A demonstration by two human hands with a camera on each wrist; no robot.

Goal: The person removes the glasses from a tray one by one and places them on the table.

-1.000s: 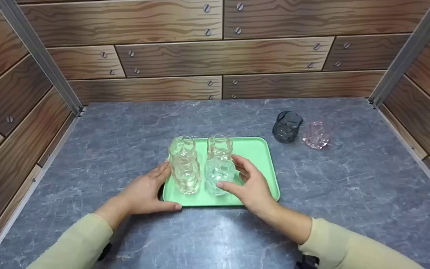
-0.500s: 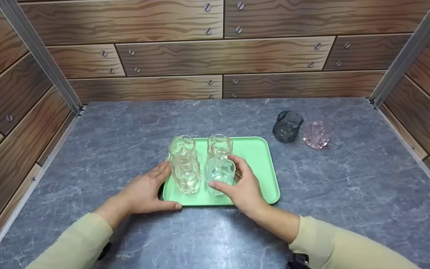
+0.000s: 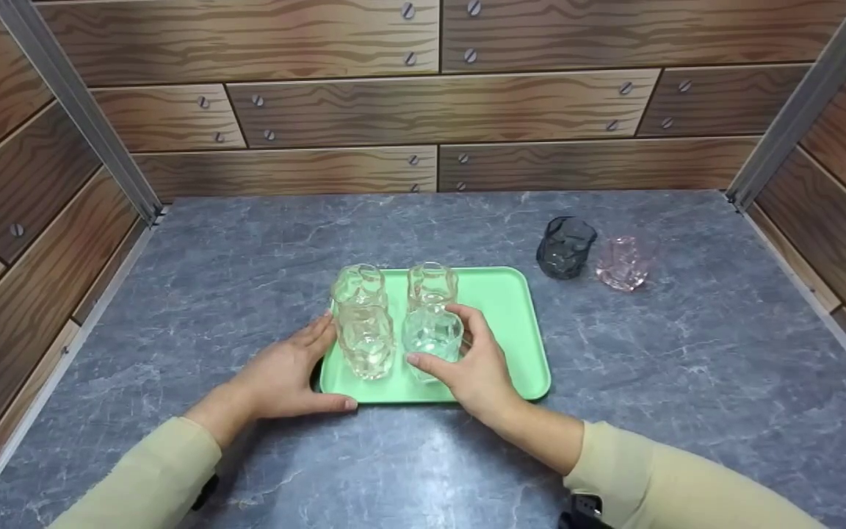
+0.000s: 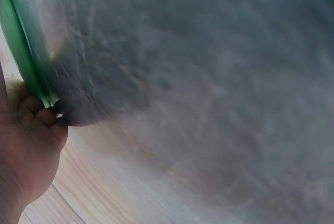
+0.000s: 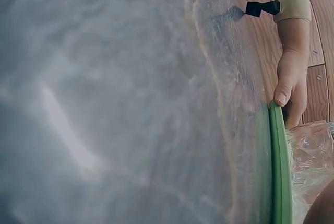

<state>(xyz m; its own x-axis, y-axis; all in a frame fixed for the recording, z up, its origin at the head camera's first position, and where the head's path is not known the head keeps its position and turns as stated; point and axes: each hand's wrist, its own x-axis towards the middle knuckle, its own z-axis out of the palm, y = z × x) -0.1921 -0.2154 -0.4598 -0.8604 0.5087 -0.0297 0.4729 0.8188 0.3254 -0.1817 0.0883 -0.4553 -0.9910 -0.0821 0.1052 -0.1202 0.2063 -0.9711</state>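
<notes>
A light green tray (image 3: 507,330) lies on the table, bearing several wavy glass tumblers. My left hand (image 3: 287,371) holds the tray's near left corner, fingers along its left side and thumb at the front edge; the left wrist view shows this hand (image 4: 31,135) against the green rim. At the tray's front, my right hand (image 3: 478,364) holds a pale aqua tumbler (image 3: 434,334) between thumb and fingers. Beside it stands a yellowish clear tumbler (image 3: 368,342). Behind them are a clear tumbler (image 3: 359,283) and a faintly pinkish one (image 3: 432,283).
A dark grey tumbler (image 3: 566,247) and a pink tumbler (image 3: 623,263) stand on the table at the back right, off the tray. Wood-patterned walls (image 3: 438,110) with metal corner posts enclose the grey marbled table (image 3: 247,242).
My right hand has shifted slightly left and its thumb has come further round the front of the aqua tumbler. The left hand and the tray stay where they were.
</notes>
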